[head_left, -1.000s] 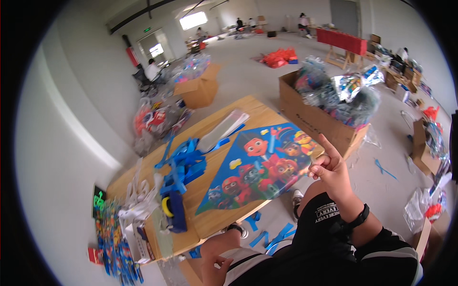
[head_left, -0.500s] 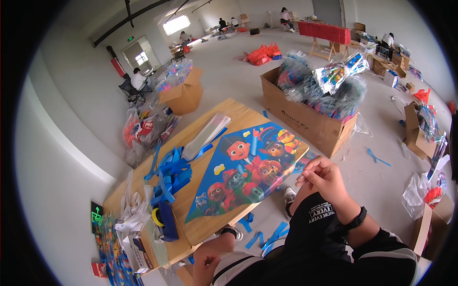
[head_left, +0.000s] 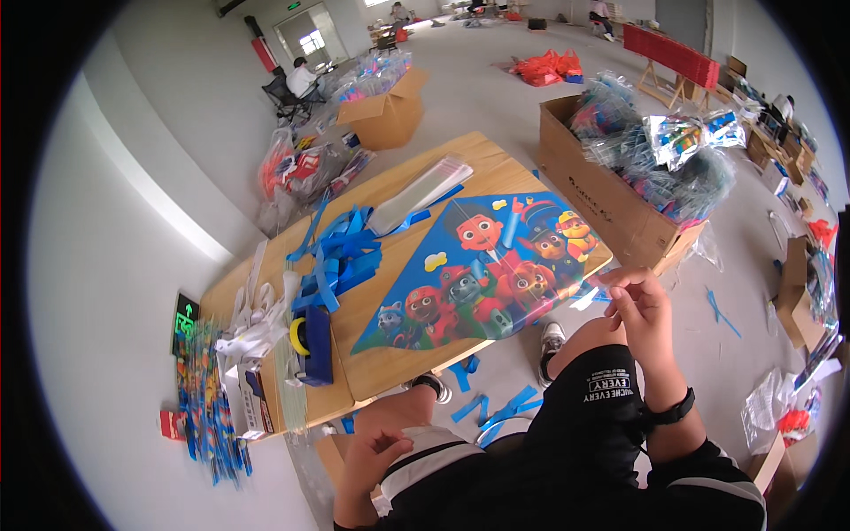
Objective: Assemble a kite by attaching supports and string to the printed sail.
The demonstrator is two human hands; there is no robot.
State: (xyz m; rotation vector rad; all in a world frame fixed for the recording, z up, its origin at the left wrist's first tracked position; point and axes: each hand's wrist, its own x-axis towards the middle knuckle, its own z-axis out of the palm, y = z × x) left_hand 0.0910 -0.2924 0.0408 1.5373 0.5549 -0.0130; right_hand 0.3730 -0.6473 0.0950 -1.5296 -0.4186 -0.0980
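Observation:
A blue kite (head_left: 482, 265) printed with cartoon characters lies flat on the wooden table (head_left: 354, 372), its right tip at the table's corner. Just off that corner hovers my right hand (head_left: 642, 305), thumb and forefinger pinched together. Whatever they hold is too small to name; a thin white strip (head_left: 584, 298) shows by the fingertips. My left hand (head_left: 372, 456) is low over my lap, fingers loosely bent and apart, nothing in it. Left of the kite are a tangle of blue ribbon (head_left: 341, 257) and a stack of clear plastic sleeves (head_left: 421, 196).
A blue tape dispenser (head_left: 312, 350) with yellow core stands at the table's left end, near white straps (head_left: 257, 314). Beyond the table is a large carton (head_left: 611, 190) of wrapped goods. Blue ribbon scraps (head_left: 505, 411) lie on the floor. Other people sit farther off.
The view has shifted, so the table appears higher and to the right. My left hand has lifted from beside my leg to over my lap. My right hand stays pinched near the table corner.

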